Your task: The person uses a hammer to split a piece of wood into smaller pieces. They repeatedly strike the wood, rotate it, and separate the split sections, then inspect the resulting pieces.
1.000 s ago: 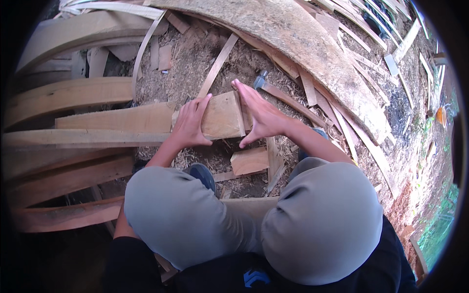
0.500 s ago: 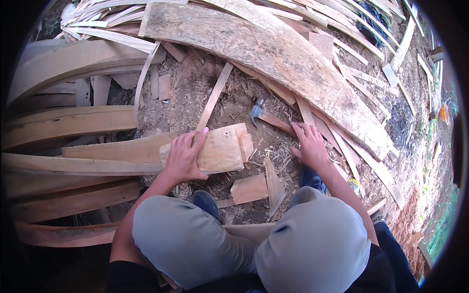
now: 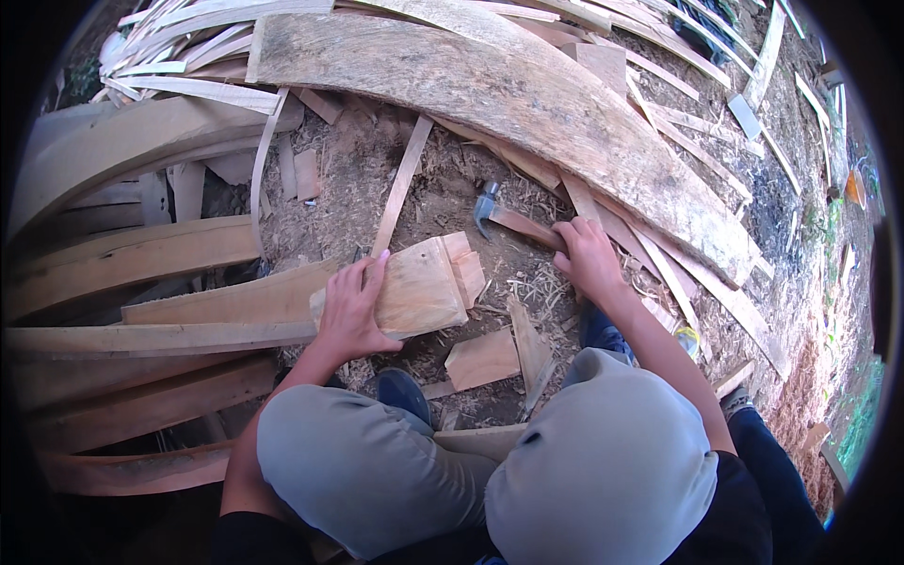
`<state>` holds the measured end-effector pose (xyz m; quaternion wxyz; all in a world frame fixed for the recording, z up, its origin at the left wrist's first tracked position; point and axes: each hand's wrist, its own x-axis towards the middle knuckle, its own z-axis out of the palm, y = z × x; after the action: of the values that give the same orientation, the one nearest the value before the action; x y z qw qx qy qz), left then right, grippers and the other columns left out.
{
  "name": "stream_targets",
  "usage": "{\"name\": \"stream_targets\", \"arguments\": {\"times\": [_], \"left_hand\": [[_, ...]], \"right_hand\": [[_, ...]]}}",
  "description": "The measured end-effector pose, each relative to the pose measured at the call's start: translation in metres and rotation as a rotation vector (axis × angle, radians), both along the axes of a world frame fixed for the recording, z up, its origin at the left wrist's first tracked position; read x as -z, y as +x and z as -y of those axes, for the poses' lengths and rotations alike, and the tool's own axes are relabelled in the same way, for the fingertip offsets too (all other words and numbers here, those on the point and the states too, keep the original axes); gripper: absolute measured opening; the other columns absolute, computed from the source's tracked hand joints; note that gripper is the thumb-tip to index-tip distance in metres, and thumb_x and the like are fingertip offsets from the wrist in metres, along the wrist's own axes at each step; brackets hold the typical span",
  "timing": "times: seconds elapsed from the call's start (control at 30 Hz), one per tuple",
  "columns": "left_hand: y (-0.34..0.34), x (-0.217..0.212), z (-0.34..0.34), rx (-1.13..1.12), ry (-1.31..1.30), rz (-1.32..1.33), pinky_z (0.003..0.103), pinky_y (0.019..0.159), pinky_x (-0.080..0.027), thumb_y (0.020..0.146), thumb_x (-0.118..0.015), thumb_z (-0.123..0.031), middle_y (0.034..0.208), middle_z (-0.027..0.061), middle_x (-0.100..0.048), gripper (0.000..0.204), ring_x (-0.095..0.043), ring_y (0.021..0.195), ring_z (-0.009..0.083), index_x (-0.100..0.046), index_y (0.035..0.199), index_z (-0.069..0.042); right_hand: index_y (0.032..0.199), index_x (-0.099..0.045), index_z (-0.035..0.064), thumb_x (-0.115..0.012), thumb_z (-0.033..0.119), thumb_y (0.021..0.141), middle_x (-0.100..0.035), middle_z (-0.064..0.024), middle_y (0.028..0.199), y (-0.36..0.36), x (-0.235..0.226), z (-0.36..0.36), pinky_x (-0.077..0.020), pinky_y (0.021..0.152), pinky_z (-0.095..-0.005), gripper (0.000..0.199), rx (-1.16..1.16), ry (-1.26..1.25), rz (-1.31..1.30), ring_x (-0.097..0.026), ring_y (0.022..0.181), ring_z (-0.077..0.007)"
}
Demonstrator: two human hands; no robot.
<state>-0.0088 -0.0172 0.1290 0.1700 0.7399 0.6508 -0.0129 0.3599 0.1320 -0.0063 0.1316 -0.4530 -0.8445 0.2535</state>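
A thick pale wooden block (image 3: 419, 287), with a stepped, narrower piece at its right end, lies between my knees and the far planks. My left hand (image 3: 353, 306) grips its left part, fingers over the top and thumb along the near side. To the right, a claw hammer (image 3: 525, 227) rests low over the ground, its metal head toward the block and its wooden handle running into my right hand (image 3: 591, 264). The fingers of that hand are closed round the handle end. Hammer and block are apart. A narrow wood strip (image 3: 403, 184) reaches up to my left fingertips.
Curved timbers (image 3: 132, 259) are stacked at the left. A broad, stained plank (image 3: 490, 104) crosses the far side, with many thin strips behind it. Offcuts (image 3: 482, 360) and shavings lie between my feet. Another person's leg (image 3: 767, 452) shows at the lower right.
The view has shifted slightly, so most of the scene sits a little further left. Both hands keep their places on the block and the hammer.
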Motion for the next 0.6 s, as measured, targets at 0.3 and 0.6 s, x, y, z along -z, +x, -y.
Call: {"name": "stream_targets", "arguments": {"times": [0.3, 0.6], "left_hand": [[0.0004, 0.0027, -0.0050, 0.008, 0.006, -0.042, 0.052, 0.111, -0.036, 0.044, -0.093, -0.038, 0.142, 0.0190, -0.046, 0.138, -0.046, 0.133, 0.0398, -0.030, 0.163, -0.010], [-0.0006, 0.0026, -0.0077, 0.025, -0.003, -0.042, 0.052, 0.112, -0.035, 0.043, -0.092, -0.038, 0.142, 0.0195, -0.047, 0.137, -0.046, 0.133, 0.0398, -0.030, 0.162, -0.009]], "right_hand": [[0.117, -0.065, 0.0068, -0.072, 0.009, 0.077, -0.061, -0.0127, 0.107, 0.0013, 0.0056, 0.0053, -0.0494, 0.098, -0.0436, 0.040, 0.038, 0.024, -0.014, -0.060, 0.108, -0.0336], [0.117, -0.064, 0.0079, -0.074, 0.011, 0.078, -0.062, -0.0138, 0.106, 0.0001, 0.0102, 0.0039, -0.0493, 0.099, -0.0443, 0.040, 0.035, 0.009, 0.028, -0.060, 0.106, -0.0348]]}}
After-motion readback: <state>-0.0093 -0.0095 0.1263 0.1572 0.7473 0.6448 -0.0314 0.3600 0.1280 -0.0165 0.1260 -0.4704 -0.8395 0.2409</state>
